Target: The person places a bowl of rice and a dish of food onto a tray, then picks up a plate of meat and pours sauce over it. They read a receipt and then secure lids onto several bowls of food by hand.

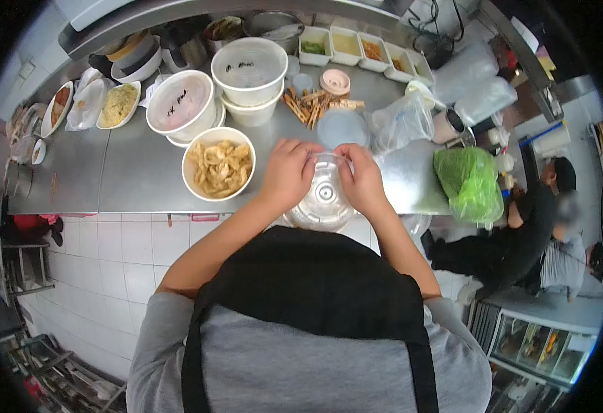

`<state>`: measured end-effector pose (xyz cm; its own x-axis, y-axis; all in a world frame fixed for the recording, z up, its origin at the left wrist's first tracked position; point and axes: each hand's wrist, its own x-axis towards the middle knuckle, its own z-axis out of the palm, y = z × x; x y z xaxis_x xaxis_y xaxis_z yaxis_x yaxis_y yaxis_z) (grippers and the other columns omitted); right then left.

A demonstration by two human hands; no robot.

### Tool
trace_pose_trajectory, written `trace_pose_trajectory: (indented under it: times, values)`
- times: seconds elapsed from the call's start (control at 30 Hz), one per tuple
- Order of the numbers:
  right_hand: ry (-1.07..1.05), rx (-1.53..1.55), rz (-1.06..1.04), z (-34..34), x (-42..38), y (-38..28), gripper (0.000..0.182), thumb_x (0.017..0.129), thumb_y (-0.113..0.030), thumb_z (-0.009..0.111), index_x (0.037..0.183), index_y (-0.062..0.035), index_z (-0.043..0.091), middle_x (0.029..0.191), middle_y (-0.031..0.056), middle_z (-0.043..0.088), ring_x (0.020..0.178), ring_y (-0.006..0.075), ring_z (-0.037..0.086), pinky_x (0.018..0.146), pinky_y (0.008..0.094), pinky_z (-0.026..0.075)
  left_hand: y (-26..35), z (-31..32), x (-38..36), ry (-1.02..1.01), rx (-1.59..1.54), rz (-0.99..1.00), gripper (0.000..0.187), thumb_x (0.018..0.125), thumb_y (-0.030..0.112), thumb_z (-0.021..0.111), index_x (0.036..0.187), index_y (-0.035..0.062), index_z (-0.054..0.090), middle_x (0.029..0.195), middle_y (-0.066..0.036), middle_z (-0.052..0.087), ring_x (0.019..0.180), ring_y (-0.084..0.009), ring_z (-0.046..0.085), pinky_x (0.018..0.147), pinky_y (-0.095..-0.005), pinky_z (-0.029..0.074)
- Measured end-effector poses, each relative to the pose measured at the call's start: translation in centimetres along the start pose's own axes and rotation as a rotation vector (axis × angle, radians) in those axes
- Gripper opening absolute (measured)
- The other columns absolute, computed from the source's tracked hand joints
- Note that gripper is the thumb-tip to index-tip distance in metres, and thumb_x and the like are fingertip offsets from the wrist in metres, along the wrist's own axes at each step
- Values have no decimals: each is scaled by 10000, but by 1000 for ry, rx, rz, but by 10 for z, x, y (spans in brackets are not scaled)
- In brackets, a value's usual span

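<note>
A clear plastic container (325, 195) is at the table's front edge, close to my body. My left hand (290, 173) grips its left side near the far rim, with the fingers curled. On the opposite side, my right hand (360, 177) has its fingers bent over the rim. A round translucent lid (342, 129) lies on the table just beyond my hands. To the left of my left hand stands an open white tub (219, 164) filled with pale brown fried pieces. Behind it are lidded white tubs (250, 71) with black writing, stacked.
Clothespins (308, 109) lie scattered beyond the lid. Small trays of ingredients (346, 45) line the back. A green plastic bag (468, 184) sits at the right edge of the steel table (143, 175). Other people (521, 237) are at the far right.
</note>
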<state>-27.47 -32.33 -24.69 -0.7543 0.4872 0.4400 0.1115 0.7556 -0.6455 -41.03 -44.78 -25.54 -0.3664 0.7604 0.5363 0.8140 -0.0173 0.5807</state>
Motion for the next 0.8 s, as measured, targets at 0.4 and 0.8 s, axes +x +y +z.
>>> trace_pose_trajectory:
  times: [0.4, 0.8]
  values:
    - [-571, 816, 677, -39, 32, 57, 180, 908, -235, 635, 980, -74, 671, 793, -30, 640, 653, 51, 546, 584, 205, 413, 9, 0, 0, -171, -717, -739, 188, 930, 112, 591, 1064, -21, 586, 930, -23, 630, 817, -80, 582, 766, -241, 485]
    - [-638, 1147, 565, -45, 41, 33, 172, 887, -175, 670, 979, -30, 658, 899, 7, 664, 815, 73, 591, 751, 243, 472, 46, -8, 7, -9, -1388, -909, 173, 894, 136, 652, 1019, 32, 594, 938, -24, 640, 829, -89, 611, 764, -247, 511]
